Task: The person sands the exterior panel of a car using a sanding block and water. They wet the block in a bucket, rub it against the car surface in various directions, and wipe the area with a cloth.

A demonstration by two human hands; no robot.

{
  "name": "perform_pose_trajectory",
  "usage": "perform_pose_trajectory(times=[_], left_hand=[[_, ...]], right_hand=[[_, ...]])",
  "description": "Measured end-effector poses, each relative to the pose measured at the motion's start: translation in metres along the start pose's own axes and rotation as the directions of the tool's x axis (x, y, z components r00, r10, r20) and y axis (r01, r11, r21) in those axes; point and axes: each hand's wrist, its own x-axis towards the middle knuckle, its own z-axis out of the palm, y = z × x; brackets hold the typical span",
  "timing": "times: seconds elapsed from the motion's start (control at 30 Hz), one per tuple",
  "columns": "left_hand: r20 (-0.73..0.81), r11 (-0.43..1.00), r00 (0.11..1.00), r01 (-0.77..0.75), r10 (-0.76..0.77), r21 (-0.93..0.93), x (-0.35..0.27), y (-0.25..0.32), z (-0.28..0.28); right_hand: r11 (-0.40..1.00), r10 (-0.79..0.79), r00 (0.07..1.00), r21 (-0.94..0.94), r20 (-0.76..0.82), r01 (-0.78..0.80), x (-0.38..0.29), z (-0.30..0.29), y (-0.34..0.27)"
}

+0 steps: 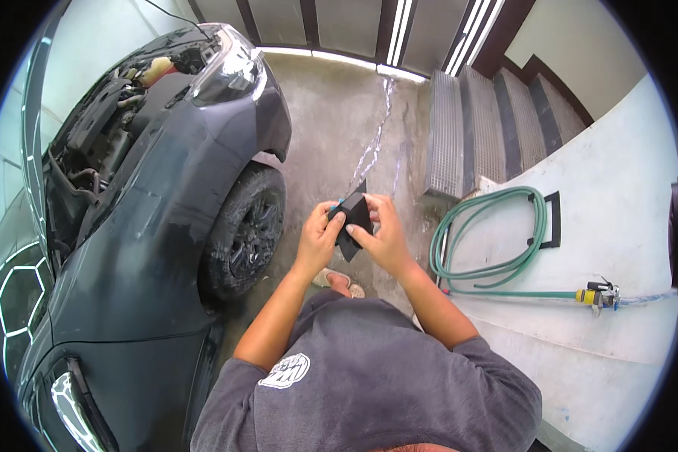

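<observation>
Both my hands are raised in front of my chest, holding one black block-like piece (357,213) with a dark, thin sheet or cloth whose pointed corners stick out above and below it. My left hand (320,236) grips its left side, thumb on the near face. Against the right side rests my right hand (389,236), its thumb also on the near face. A small bit of blue shows by my left fingertips; what it belongs to is hidden. The exact kind of block cannot be told.
On the left stands a dark grey car (147,226), hood raised, its front wheel (251,231) beside me. Metal-treaded steps (474,130) rise at the front right. A coiled green hose (534,243) hangs on the right wall near a tap (599,296). Water streaks the concrete floor (327,113).
</observation>
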Motion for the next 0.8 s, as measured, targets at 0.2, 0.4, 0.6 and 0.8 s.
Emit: perform_pose_trajectory(times=[0.2, 0.4, 0.6, 0.8], left_hand=[[-0.038, 0.999, 0.998, -0.04, 0.041, 0.033, -0.004, 0.003, -0.004], [-0.052, 0.993, 0.998, -0.04, 0.046, 0.114, -0.01, 0.01, 0.002], [-0.11, 0.999, 0.994, -0.019, 0.024, 0.042, -0.012, 0.004, -0.006], [-0.023, 0.999, 1.0, 0.004, -0.005, -0.054, -0.012, 0.009, -0.015]], right_hand=[[0.999, -0.003, 1.0, 0.041, 0.017, 0.003, -0.003, 0.009, 0.005], [0.998, -0.058, 0.998, -0.013, -0.03, 0.058, -0.009, 0.015, 0.014], [0.997, -0.079, 0.996, -0.023, 0.049, 0.08, -0.01, 0.005, 0.008], [0.885, 0.24, 0.97, 0.403, 0.032, -0.232, -0.001, -0.022, 0.028]])
